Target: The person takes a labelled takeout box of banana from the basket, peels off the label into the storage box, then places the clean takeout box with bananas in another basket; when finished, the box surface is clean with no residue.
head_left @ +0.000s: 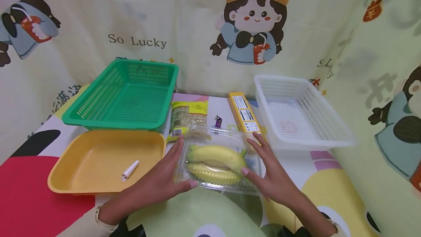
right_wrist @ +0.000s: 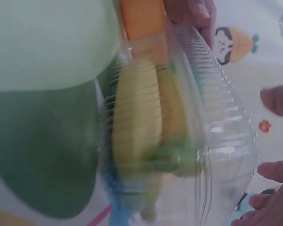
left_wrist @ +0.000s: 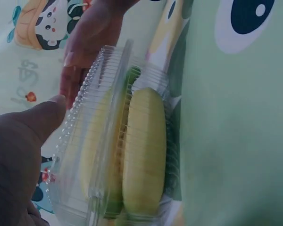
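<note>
At the lower centre of the head view, my left hand (head_left: 164, 182) and right hand (head_left: 268, 176) press flat, straight fingers against both ends of the clear banana box (head_left: 218, 160) on the counter (head_left: 184, 215) (lid looks loose). I'd squeeze evenly, keeping it level.

Head looks down; wrists flank the clamshell (head_left: 219, 160) closely.

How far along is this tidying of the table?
Early, it seems. A white tube already lies in the yellow tray. The left hand and right hand hold the clear box of bananas at its sides. The snack packet, small purple candy and yellow box remain on the table; the green basket and white basket look empty.
</note>
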The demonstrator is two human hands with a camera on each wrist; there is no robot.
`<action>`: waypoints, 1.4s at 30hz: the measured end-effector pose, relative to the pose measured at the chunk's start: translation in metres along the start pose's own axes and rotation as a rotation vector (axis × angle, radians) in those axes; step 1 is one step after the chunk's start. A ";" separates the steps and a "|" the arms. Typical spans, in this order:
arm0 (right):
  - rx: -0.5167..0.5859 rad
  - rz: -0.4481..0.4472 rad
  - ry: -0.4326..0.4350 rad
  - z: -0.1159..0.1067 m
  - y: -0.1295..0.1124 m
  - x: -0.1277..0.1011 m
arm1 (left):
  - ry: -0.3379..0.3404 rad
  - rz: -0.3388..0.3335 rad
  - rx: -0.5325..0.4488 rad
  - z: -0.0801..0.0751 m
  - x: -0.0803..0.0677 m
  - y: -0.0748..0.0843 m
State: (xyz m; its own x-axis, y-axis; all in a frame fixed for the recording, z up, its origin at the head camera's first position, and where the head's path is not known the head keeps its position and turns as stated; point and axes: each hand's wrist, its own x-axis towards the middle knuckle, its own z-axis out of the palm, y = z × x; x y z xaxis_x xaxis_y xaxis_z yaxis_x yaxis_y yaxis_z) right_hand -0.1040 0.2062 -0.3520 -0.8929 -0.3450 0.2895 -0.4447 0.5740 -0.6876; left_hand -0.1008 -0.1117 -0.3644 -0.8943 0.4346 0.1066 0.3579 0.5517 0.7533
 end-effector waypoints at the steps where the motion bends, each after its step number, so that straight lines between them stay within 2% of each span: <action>1: 0.008 0.021 -0.009 0.000 0.002 -0.002 | -0.001 -0.011 -0.001 0.001 0.000 0.001; 4: 0.034 0.077 -0.044 0.000 0.008 -0.008 | -0.016 -0.034 -0.035 0.003 0.003 0.003; 9: 0.069 0.101 -0.087 0.003 0.019 -0.016 | -0.073 -0.036 -0.067 0.006 0.007 0.007; 15: 0.132 0.117 -0.102 0.012 0.026 -0.019 | -0.049 -0.078 -0.002 0.008 0.012 0.009; 21: 0.190 0.209 -0.096 0.017 0.028 -0.018 | -0.069 -0.115 -0.048 0.012 0.017 0.009; 24: 0.230 0.242 -0.086 0.016 0.028 -0.017 | -0.048 -0.107 -0.043 0.015 0.018 0.009; 30: 0.324 0.248 -0.078 0.016 0.028 -0.014 | 0.009 -0.076 -0.029 0.018 0.017 0.008; 42: 0.252 0.267 -0.060 0.007 0.017 -0.006 | 0.103 -0.062 -0.054 0.008 0.020 0.020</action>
State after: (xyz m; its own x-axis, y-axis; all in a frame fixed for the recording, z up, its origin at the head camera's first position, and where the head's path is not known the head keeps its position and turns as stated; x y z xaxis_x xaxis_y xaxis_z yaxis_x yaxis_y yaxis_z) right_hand -0.1053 0.2125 -0.3698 -0.9659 -0.2552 0.0431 -0.1584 0.4510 -0.8783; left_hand -0.1095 -0.0863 -0.3528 -0.9381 0.3239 0.1232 0.2889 0.5347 0.7941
